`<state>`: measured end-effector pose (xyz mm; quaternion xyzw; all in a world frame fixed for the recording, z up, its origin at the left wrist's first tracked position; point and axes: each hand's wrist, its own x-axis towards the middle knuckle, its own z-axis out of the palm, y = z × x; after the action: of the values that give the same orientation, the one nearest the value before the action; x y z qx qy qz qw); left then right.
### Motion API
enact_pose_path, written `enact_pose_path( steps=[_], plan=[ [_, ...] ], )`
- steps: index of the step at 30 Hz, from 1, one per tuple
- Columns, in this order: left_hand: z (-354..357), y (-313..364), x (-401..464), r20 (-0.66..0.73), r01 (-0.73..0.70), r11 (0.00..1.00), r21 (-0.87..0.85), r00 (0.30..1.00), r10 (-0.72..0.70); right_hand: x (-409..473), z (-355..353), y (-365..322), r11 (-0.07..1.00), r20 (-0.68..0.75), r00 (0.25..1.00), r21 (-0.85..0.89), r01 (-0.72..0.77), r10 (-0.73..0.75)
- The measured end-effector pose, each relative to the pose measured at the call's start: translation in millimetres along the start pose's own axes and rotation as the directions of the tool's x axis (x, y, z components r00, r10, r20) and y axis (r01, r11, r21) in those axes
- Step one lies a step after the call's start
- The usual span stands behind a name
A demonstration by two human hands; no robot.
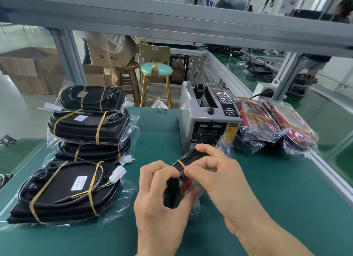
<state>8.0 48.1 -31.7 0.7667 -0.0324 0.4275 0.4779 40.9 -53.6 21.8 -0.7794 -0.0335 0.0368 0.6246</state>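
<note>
I hold a black and red lamp unit in a clear plastic bag, on edge above the green mat. A yellow rubber band runs over its top. My left hand grips the unit's near side, fingers curled over the top and thumb underneath. My right hand pinches the bag or band at the unit's top with thumb and forefinger. Most of the unit is hidden behind my hands.
Stacked bagged black units stand at the left, with another one lying in front. A grey tape dispenser machine stands behind my hands. Bagged red units lie at the right by the aluminium table rail. Stools and cartons stand beyond the table.
</note>
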Motion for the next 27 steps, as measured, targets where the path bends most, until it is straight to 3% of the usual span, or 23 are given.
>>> enact_pose_path(
  steps=[7, 12, 15, 21, 24, 27],
  plan=[
    [-1.6, 0.8, -1.7, 0.01, 0.014, 1.0, 0.012, 1.0, -0.014, -1.6, 0.6, 2.1, 0.997, -0.027, 0.999, -0.058, 0.043, -0.045],
    [-1.7, 2.8, -1.9, 0.007, 0.005, 1.0, 0.004, 1.0, -0.005, 0.1, -1.8, 0.4, 0.994, -0.01, 1.0, 0.113, -0.013, 0.014],
    [-1.8, -0.4, -1.0, 0.017, -0.028, 1.0, -0.01, 0.999, 0.028, -1.9, 3.1, 5.8, 0.986, -0.002, 0.998, -0.156, 0.061, -0.062],
    [-14.4, -13.1, 1.9, 0.106, -0.04, 0.999, 0.021, 0.994, 0.037, 20.7, -36.9, 10.8, 0.965, -0.018, 0.987, -0.21, 0.155, -0.162],
    [-33.8, -21.4, 13.4, 0.189, -0.013, 1.0, 0.012, 0.982, 0.01, 41.5, -81.4, 12.8, 0.932, 0.183, 0.98, -0.336, 0.137, -0.078],
    [-50.1, -22.7, 24.8, 0.318, 0.029, 0.999, 0.015, 0.947, -0.032, 54.9, -94.2, 21.2, 0.903, 0.379, 0.926, -0.397, 0.166, -0.004]
  ],
)
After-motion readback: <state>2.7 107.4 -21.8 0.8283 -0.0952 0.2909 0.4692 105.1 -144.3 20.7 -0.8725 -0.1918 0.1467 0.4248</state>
